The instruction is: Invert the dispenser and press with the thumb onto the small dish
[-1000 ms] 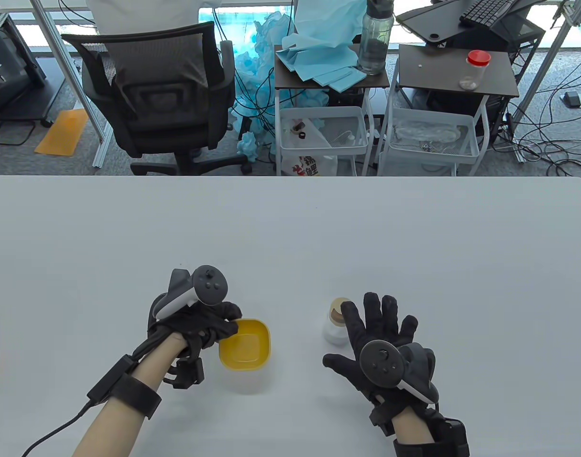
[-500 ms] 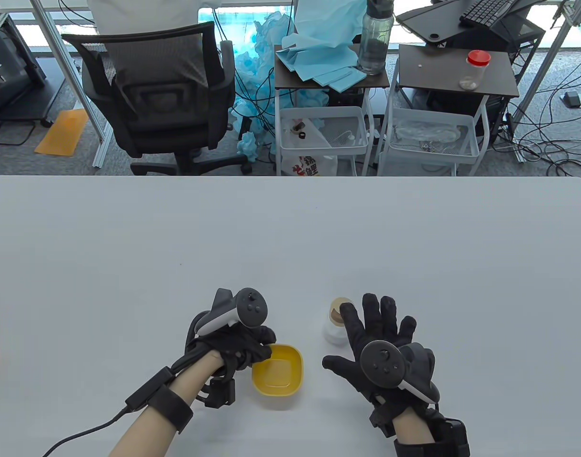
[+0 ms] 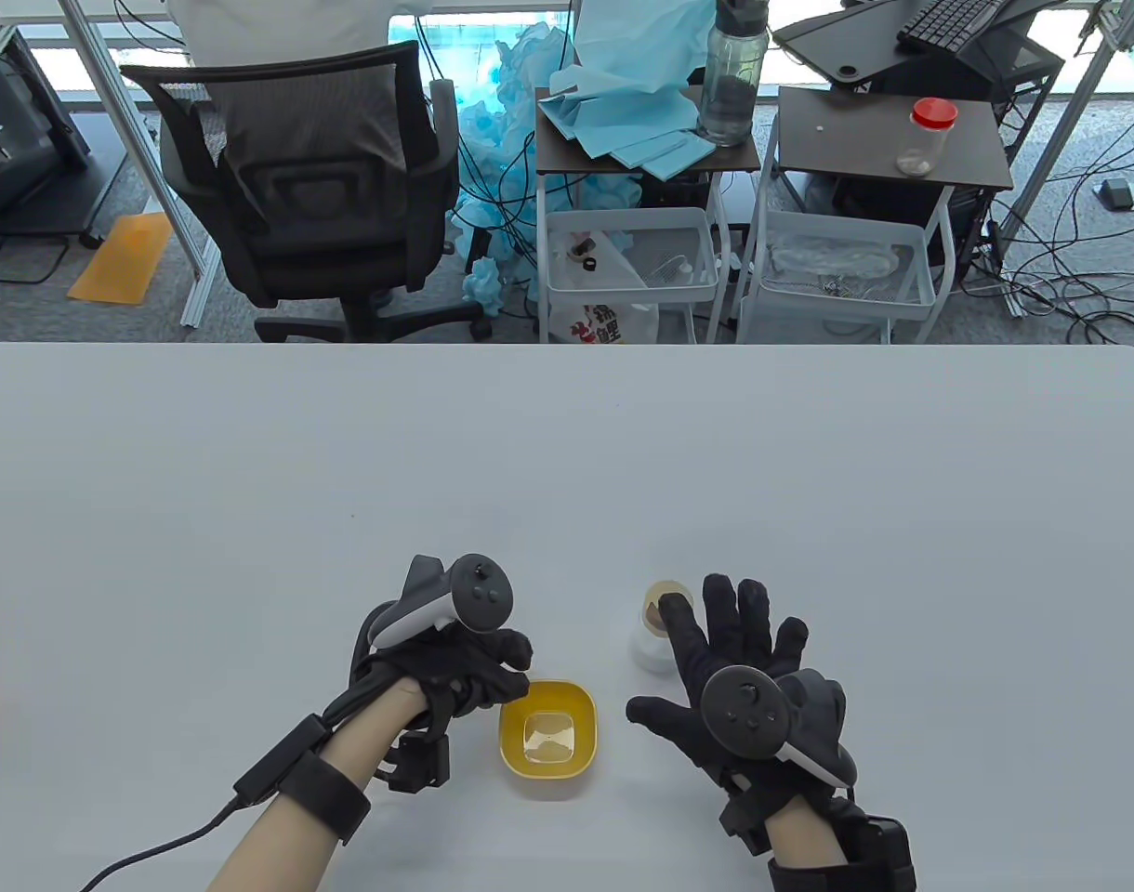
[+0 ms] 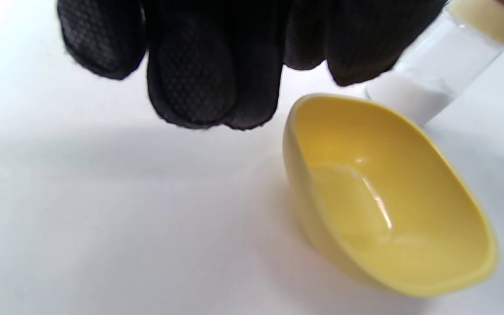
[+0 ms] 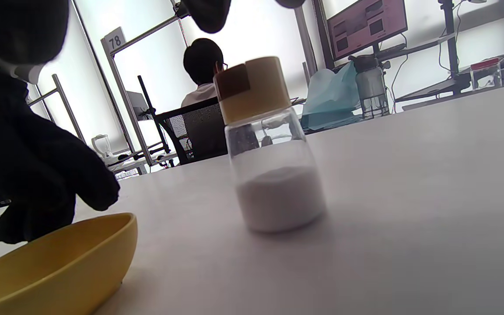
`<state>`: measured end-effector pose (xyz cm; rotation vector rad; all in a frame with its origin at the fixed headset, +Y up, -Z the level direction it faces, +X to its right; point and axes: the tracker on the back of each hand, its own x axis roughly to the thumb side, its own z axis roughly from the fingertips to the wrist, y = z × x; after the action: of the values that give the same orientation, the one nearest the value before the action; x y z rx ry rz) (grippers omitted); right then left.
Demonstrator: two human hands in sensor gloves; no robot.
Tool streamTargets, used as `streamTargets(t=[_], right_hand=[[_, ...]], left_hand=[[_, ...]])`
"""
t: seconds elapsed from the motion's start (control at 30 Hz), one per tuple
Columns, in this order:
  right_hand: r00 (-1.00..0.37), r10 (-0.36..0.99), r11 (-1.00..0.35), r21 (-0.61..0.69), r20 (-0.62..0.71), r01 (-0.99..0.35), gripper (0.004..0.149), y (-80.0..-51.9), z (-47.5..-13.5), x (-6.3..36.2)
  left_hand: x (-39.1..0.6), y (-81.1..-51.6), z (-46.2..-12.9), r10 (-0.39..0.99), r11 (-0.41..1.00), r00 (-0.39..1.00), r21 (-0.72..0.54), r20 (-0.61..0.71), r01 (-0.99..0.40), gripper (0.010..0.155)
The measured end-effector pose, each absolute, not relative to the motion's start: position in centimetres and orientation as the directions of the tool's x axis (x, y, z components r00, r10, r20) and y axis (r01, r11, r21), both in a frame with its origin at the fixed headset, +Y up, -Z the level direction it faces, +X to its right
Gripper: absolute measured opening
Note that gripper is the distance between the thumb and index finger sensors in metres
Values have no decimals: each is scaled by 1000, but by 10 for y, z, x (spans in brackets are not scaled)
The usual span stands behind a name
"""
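Note:
A small yellow dish (image 3: 586, 708) sits flat on the white table near the front edge. It also shows in the left wrist view (image 4: 409, 188) and the right wrist view (image 5: 59, 262). My left hand (image 3: 516, 674) is just left of the dish with its fingers (image 4: 208, 87) curled loosely above the table, holding nothing. The dispenser (image 3: 649, 649), a clear jar of white powder with a tan cap, stands upright to the right of the dish (image 5: 274, 175). My right hand (image 3: 692, 655) hovers beside it with the fingers spread, not gripping it.
The white table (image 3: 567, 446) stretches far beyond the hands. Past its far edge stand an office chair (image 3: 297, 186) and two small carts (image 3: 641, 269) with a water bottle and a red-lidded jar.
My left hand carried the raised dish right and toward the front, set it flat on the table and let go. My right hand barely moved.

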<state>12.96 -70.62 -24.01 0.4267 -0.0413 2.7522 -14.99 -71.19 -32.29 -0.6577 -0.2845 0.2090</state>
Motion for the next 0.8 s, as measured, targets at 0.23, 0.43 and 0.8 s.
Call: streamTargets(t=[0.23,0.43,0.8], right_hand=[[-893,341,-937,28,294,-349,99,-706,-240,129],[-894,346,-934,13,285,-357,99,-706,-240,131],[-902,339,-933,-29,268,-359,99,-705,-240,135]], left_hand=[[-174,-678,-313,251,840,947,-531,199,-111,60],[-201,-658,-299,213,904,957,-411,196,-117,69],[-243,-669,-277,99,942,982,-334,162,-39,83]])
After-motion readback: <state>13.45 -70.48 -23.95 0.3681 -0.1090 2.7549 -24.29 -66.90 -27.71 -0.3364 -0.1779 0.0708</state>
